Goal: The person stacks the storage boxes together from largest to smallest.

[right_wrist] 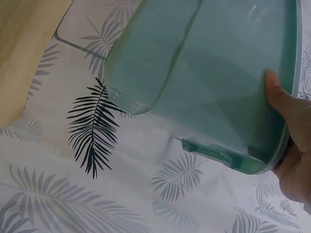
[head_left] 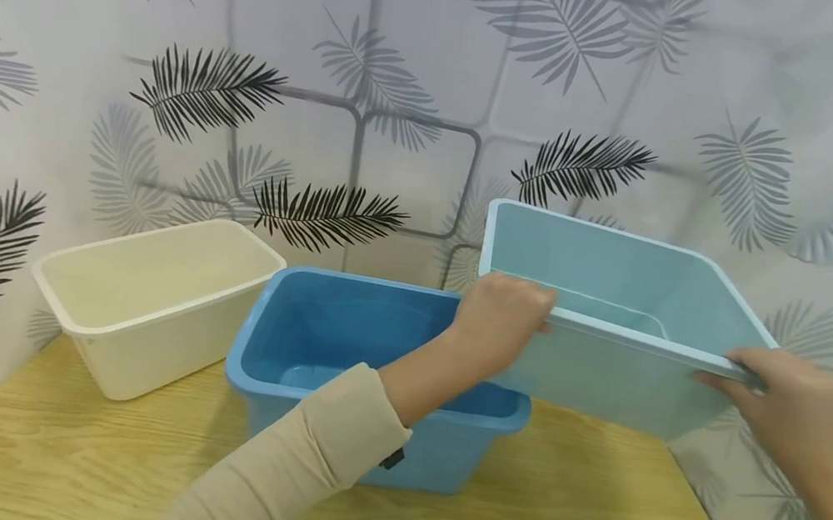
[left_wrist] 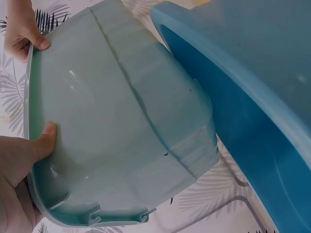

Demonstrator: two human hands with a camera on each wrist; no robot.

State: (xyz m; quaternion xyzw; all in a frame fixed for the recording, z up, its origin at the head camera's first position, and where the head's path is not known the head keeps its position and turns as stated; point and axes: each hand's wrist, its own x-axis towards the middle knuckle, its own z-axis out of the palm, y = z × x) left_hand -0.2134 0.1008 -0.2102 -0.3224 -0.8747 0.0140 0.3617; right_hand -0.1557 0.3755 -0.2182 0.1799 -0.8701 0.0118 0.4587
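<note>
pale teal bin (head_left: pixel 616 380) is held up at the blue bin's (head_left: pixel 443 455) right end, mouth upward, long axis sideways, dipping right, left hand (head_left: pixel 502 323) and right hand (head_left: pixel 797 405) gripping its near rim, fingers (right_wrist: pixel 294 177) curled, any contact with blue unclear, notched ribs (left_wrist: pixel 97 217) showing only in wrist views.

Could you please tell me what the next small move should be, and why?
I would probably raise the right hand slightly to level the pale blue bin: in the head view, it slopes down toward that side, the left hand also grips it, and it is held up off the table.
</note>
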